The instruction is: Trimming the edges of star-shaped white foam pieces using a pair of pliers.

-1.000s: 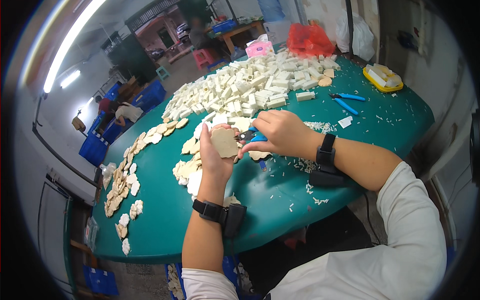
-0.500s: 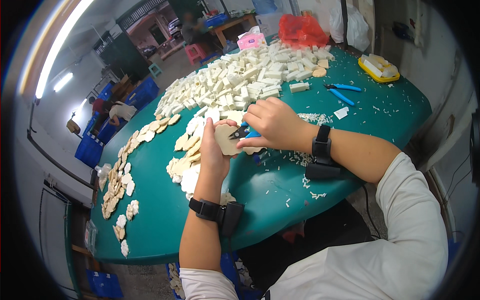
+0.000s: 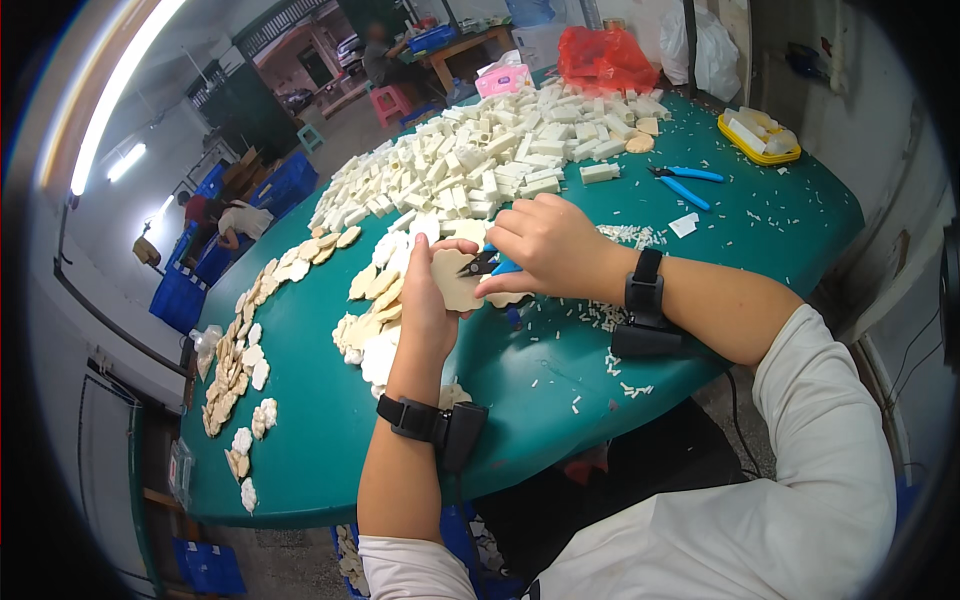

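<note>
A flat cream plastic piece with a scalloped edge (image 3: 457, 284) is gripped by my left hand (image 3: 429, 290), thumb up along its left side. My right hand (image 3: 550, 245) is closed around a pair of blue-handled cutting pliers (image 3: 505, 266). The dark jaws of the pliers lie over the face of the piece; whether they bite on anything there I cannot tell. Just left of my left hand, a heap of similar cream and white scalloped pieces (image 3: 380, 345) lies on the green table (image 3: 310, 400).
Behind my hands spreads a big pile of white rectangular plastic parts (image 3: 470, 150). A second pair of blue pliers (image 3: 690, 185) and a yellow tray (image 3: 757, 150) lie to the right. Small white offcuts (image 3: 600, 315) are strewn about. More scalloped pieces (image 3: 235, 355) line the left edge. People sit farther back.
My hands, the scalloped piece and the pliers hold almost the same position. A person in the far background has shifted slightly.
</note>
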Demonstrator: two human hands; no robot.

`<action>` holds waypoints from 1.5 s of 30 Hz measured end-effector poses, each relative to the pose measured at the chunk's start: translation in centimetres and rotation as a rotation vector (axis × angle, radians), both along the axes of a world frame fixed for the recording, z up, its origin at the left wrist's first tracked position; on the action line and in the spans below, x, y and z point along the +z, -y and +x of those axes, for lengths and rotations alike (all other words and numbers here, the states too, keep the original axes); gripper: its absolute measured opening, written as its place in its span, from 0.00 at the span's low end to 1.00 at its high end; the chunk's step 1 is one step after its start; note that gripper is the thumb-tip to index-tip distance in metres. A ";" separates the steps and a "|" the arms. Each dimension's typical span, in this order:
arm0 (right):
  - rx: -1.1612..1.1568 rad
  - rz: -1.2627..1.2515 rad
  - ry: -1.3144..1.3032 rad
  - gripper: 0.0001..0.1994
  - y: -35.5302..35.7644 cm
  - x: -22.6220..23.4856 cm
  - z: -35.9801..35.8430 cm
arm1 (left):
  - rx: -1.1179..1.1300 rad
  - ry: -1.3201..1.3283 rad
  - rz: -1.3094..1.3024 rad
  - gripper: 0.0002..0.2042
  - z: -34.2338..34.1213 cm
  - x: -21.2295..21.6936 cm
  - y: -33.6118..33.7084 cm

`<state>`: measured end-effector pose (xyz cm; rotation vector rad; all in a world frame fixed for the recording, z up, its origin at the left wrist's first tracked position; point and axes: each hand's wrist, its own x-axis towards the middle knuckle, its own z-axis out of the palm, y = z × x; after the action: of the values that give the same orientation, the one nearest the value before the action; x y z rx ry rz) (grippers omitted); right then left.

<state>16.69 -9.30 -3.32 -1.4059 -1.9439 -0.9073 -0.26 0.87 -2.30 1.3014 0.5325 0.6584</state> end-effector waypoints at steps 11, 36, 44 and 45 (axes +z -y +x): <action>-0.006 -0.025 0.003 0.25 -0.1 -0.5 0.1 | 0.020 -0.025 -0.021 0.25 0.1 -0.2 -0.2; 0.018 -0.033 0.010 0.26 -0.2 -0.6 0.0 | -0.017 -0.054 -0.018 0.27 -0.1 -0.3 -0.8; 0.019 -0.051 -0.002 0.26 -0.1 -0.7 0.0 | -0.025 -0.072 -0.022 0.27 0.0 -0.4 -0.8; 0.018 -0.049 -0.005 0.26 -0.2 -0.7 0.0 | -0.029 -0.076 -0.027 0.26 -0.1 -0.5 -0.8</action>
<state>16.71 -9.14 -4.01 -1.4145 -1.9847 -0.8527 -0.33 1.69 -2.76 1.3106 0.5813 0.5782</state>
